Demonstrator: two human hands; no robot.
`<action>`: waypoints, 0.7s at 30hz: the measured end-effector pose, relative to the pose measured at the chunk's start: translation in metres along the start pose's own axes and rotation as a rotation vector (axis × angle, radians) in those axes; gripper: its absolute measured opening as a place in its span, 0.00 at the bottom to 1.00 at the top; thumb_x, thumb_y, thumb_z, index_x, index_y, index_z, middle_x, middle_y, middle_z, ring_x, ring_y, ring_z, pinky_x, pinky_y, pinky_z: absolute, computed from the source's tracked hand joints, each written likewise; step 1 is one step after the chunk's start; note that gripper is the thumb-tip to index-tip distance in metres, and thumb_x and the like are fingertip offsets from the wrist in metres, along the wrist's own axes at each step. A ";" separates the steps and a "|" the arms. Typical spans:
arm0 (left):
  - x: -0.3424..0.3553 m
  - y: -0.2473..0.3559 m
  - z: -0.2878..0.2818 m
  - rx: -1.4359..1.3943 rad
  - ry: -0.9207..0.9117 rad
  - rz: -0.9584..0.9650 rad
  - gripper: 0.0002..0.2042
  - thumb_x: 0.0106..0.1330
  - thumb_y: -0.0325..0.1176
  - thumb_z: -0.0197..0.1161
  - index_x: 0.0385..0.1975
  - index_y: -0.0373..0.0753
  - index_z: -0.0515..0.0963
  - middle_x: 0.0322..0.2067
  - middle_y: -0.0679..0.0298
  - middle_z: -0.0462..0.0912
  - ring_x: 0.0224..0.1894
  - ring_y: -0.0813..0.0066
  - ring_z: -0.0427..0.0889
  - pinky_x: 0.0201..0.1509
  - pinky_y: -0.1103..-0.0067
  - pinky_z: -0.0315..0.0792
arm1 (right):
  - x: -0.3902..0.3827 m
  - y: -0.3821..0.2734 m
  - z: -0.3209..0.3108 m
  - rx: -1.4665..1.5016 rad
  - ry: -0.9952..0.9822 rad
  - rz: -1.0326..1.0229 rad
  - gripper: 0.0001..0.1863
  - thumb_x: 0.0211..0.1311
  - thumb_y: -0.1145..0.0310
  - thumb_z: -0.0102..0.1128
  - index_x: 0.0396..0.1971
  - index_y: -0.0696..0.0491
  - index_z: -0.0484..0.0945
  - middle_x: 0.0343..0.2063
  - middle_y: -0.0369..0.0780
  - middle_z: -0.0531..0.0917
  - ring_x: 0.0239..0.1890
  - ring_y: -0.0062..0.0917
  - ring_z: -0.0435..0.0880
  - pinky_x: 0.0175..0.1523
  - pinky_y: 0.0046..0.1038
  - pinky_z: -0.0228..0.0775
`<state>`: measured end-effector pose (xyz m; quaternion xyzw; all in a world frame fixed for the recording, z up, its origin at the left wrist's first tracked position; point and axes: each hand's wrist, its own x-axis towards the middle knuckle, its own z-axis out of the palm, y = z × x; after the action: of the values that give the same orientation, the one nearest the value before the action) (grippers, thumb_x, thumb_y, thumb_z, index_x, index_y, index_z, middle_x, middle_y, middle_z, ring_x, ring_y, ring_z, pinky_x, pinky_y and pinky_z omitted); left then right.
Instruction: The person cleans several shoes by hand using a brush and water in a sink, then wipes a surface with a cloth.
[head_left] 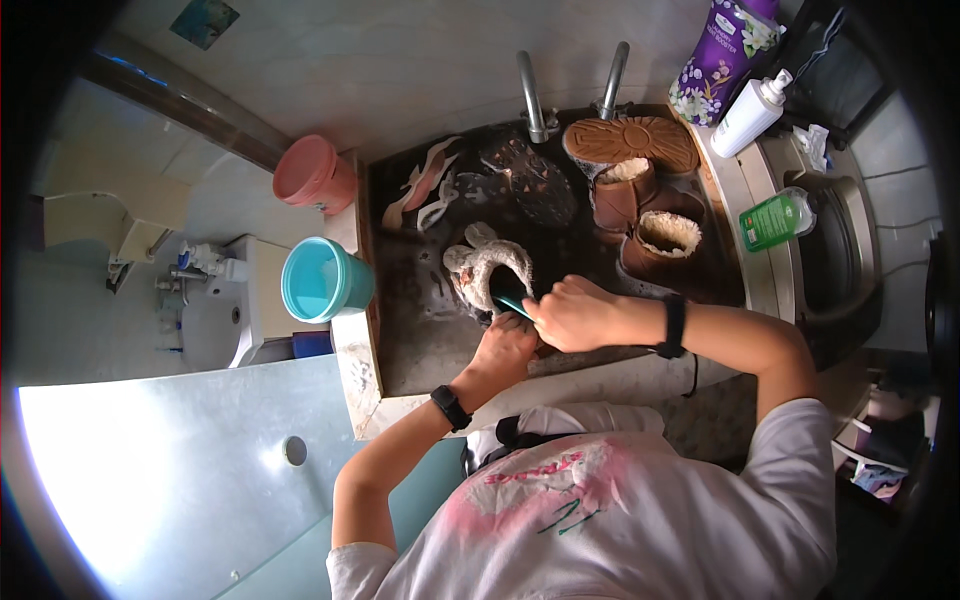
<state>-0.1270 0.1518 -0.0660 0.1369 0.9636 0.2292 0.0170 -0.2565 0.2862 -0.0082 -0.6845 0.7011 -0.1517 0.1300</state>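
Fleecy slipper (pixel 512 257), pale and wet-looking, sits in the dark basin (pixel 412 362), near the front rim. Left hand (pixel 505 347) appears closed on its near end, fingertips hidden; probably steadying it. Right hand (pixel 568 315) is closed around a teal-handled tool (pixel 513 305) angled toward the slipper's opening; its working end is hidden, so can't tell what kind. Hands just about touching, likely for control.

Further back right in the basin: brown fleece-lined boot (pixel 668 238), opening up, with a tan ridged sole (pixel 635 143) facing out behind, presumably set aside to leave working room. Pale strappy piece lies back left, kind unclear. Teal bucket (pixel 325 280) and pink bucket (pixel 315 173) stand at the left ledge, within reach. Two taps at the back. Right side: purple floral bottle (pixel 722 62), white pump bottle (pixel 750 115), green bottle (pixel 770 221), all near at hand.
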 end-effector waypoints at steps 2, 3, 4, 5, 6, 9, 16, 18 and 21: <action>0.002 0.001 0.000 0.013 0.014 0.014 0.10 0.43 0.31 0.66 0.25 0.36 0.76 0.28 0.57 0.77 0.37 0.61 0.75 0.50 0.71 0.64 | 0.023 0.013 0.016 -0.038 0.081 0.018 0.11 0.48 0.68 0.51 0.28 0.61 0.74 0.13 0.46 0.77 0.17 0.38 0.79 0.24 0.36 0.70; 0.005 0.001 0.000 0.050 -0.012 0.030 0.10 0.43 0.30 0.66 0.25 0.35 0.75 0.28 0.57 0.77 0.37 0.60 0.75 0.50 0.71 0.65 | 0.036 0.022 0.027 -0.086 0.059 0.054 0.09 0.48 0.69 0.50 0.25 0.60 0.73 0.13 0.47 0.78 0.18 0.38 0.80 0.24 0.37 0.70; 0.008 0.001 0.001 0.087 -0.039 0.048 0.11 0.42 0.30 0.66 0.25 0.35 0.75 0.28 0.57 0.77 0.37 0.60 0.75 0.49 0.71 0.65 | 0.045 0.033 0.040 -0.099 0.088 0.064 0.10 0.48 0.69 0.49 0.25 0.61 0.73 0.14 0.47 0.78 0.19 0.38 0.80 0.24 0.37 0.70; 0.010 0.001 0.001 0.088 -0.041 0.050 0.11 0.42 0.30 0.66 0.25 0.35 0.75 0.28 0.57 0.77 0.37 0.60 0.75 0.49 0.71 0.65 | 0.051 0.039 0.048 -0.112 0.117 0.069 0.10 0.48 0.70 0.49 0.26 0.62 0.73 0.14 0.48 0.78 0.19 0.38 0.81 0.25 0.37 0.70; 0.008 0.001 0.001 0.082 -0.056 0.043 0.11 0.42 0.30 0.66 0.25 0.35 0.75 0.28 0.57 0.77 0.37 0.59 0.75 0.49 0.71 0.65 | 0.053 0.036 0.047 -0.105 0.117 0.062 0.10 0.48 0.70 0.49 0.26 0.62 0.73 0.14 0.48 0.78 0.19 0.38 0.81 0.25 0.37 0.70; 0.006 -0.001 0.000 0.076 -0.071 0.032 0.11 0.42 0.29 0.66 0.25 0.35 0.75 0.28 0.56 0.77 0.36 0.59 0.75 0.47 0.70 0.66 | 0.045 0.028 0.039 -0.127 0.116 0.025 0.11 0.48 0.70 0.48 0.28 0.63 0.73 0.14 0.48 0.78 0.19 0.38 0.81 0.24 0.36 0.70; 0.000 -0.002 -0.001 -0.049 -0.049 -0.016 0.12 0.42 0.29 0.67 0.26 0.32 0.73 0.28 0.54 0.77 0.39 0.60 0.75 0.50 0.72 0.65 | -0.006 -0.014 -0.020 -0.226 -0.083 -0.174 0.20 0.47 0.70 0.49 0.39 0.70 0.74 0.09 0.42 0.75 0.12 0.32 0.77 0.18 0.32 0.65; 0.000 0.000 -0.005 -0.042 -0.024 -0.015 0.12 0.41 0.29 0.67 0.25 0.33 0.74 0.28 0.55 0.77 0.38 0.59 0.75 0.49 0.71 0.66 | -0.001 -0.011 -0.008 -0.247 -0.066 -0.166 0.20 0.47 0.71 0.49 0.39 0.70 0.74 0.10 0.42 0.76 0.13 0.31 0.77 0.18 0.31 0.65; 0.006 -0.001 -0.004 -0.011 0.012 0.033 0.12 0.41 0.29 0.67 0.25 0.34 0.74 0.28 0.56 0.77 0.37 0.58 0.75 0.47 0.71 0.68 | 0.030 0.018 0.025 -0.300 0.025 0.037 0.06 0.43 0.69 0.54 0.16 0.54 0.78 0.22 0.44 0.80 0.23 0.31 0.82 0.25 0.32 0.71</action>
<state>-0.1334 0.1511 -0.0625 0.1514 0.9599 0.2357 0.0081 -0.2643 0.2558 -0.0375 -0.6813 0.7300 -0.0512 0.0205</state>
